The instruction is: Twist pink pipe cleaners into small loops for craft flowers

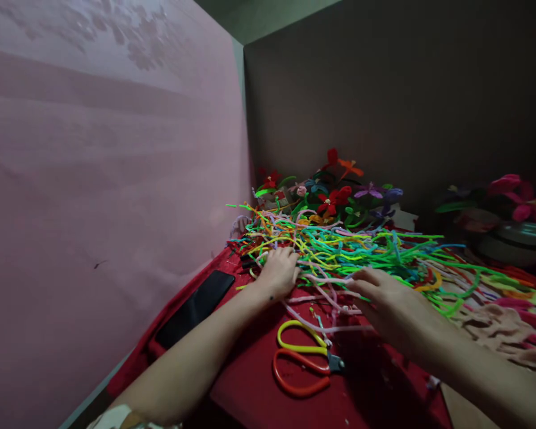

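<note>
A tangled heap of coloured pipe cleaners point(339, 250), green, yellow, orange and pink, covers the back of a red cloth point(259, 381). My left hand point(280, 271) rests at the heap's front left edge, its fingers bent down among the stems; what they hold, if anything, is hidden. Over the front of the heap is my right hand point(379, 295), fingers curled at a pale pink pipe cleaner point(326, 279). Scissors point(304, 359) with one yellow and one red handle lie on the cloth between my forearms.
A black phone point(195, 308) lies left of my left forearm. Pipe-cleaner flowers point(335, 199) stand behind the heap, with pink flowers point(518, 196) above a pot point(516, 243) at the right. Beige pieces point(491, 328) lie at the right. A pale pink wall point(107, 179) rises at the left.
</note>
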